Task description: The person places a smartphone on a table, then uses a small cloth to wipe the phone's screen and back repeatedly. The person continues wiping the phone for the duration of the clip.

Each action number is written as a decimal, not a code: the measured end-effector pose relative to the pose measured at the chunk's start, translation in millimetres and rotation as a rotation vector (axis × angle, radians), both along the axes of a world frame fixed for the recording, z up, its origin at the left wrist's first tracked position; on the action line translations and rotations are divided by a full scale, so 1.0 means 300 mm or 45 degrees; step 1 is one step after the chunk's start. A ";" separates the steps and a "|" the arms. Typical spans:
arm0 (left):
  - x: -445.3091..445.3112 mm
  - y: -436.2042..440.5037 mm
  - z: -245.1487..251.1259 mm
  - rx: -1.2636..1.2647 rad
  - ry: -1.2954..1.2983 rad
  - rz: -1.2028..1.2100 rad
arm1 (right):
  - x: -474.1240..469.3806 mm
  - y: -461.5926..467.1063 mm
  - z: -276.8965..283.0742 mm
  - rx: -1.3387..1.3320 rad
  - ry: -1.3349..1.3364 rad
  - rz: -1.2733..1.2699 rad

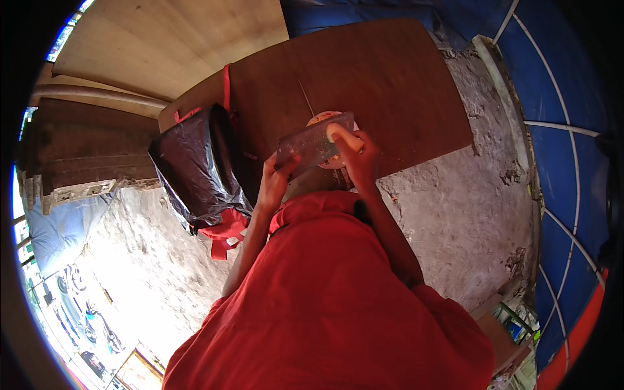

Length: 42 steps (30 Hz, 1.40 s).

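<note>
My left hand [277, 181] grips the near left end of a flat, greyish grater-like sheet [304, 144], which slants up to the right. In my right hand [363, 155] is a pale, elongated piece of food [347, 137], pressed to the upper right part of that sheet. Its exact kind is not plain. Beneath the sheet a round plate [334, 165] rests on the brown table [385, 73], partly hidden by the sheet and my hand. Orange and yellowish bits lie on the plate, and pale crumbs are scattered on the table beside it.
Left of my hands stands a bag covered in black plastic [192, 168], with red straps [226, 87]. A plywood board [175, 39] lies beyond the table's left end. Worn concrete floor [453, 209] surrounds me. Blue sheeting [555, 63] on pale poles borders the right.
</note>
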<state>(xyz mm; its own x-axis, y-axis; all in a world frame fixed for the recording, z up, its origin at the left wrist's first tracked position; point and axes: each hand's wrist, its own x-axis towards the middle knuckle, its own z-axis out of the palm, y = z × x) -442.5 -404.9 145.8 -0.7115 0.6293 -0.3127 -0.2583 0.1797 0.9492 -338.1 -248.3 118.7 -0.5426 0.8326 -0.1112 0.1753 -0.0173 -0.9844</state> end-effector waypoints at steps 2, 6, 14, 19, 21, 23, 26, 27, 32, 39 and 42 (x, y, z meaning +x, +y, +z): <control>0.001 0.002 -0.005 0.004 0.047 -0.028 | 0.009 -0.022 0.007 0.089 0.032 0.137; 0.000 0.001 -0.011 0.030 -0.041 -0.022 | 0.003 -0.031 0.005 -0.057 0.263 0.269; 0.006 0.007 0.009 0.021 -0.115 -0.017 | 0.011 -0.002 -0.013 0.091 -0.017 0.000; 0.012 0.009 0.024 -0.102 -0.053 -0.028 | 0.012 -0.018 -0.008 0.217 0.178 0.258; 0.014 0.004 0.016 -0.030 -0.004 -0.015 | 0.009 0.003 -0.009 0.109 0.086 0.054; 0.017 0.003 0.000 0.042 -0.011 -0.004 | 0.010 0.018 -0.014 -0.002 -0.006 -0.170; 0.016 0.008 -0.021 0.096 -0.101 0.001 | 0.016 0.001 -0.027 0.114 0.052 0.030; 0.012 0.009 -0.024 0.074 -0.133 -0.006 | 0.016 -0.012 -0.031 0.176 0.087 0.107; 0.015 0.006 -0.023 0.089 -0.056 0.012 | 0.011 -0.009 -0.026 0.180 0.135 0.126; 0.009 0.003 -0.011 0.036 -0.023 -0.039 | 0.021 -0.006 0.019 0.098 0.127 -0.055; 0.018 0.013 0.011 0.075 -0.060 -0.006 | 0.021 -0.021 0.007 0.215 0.217 0.156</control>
<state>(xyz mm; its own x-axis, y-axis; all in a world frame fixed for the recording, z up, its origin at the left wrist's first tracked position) -437.2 -401.0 149.2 -0.6941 0.6506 -0.3082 -0.3021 0.1253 0.9450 -331.9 -254.8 120.9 -0.6396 0.7584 0.1254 -0.0027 0.1610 -0.9870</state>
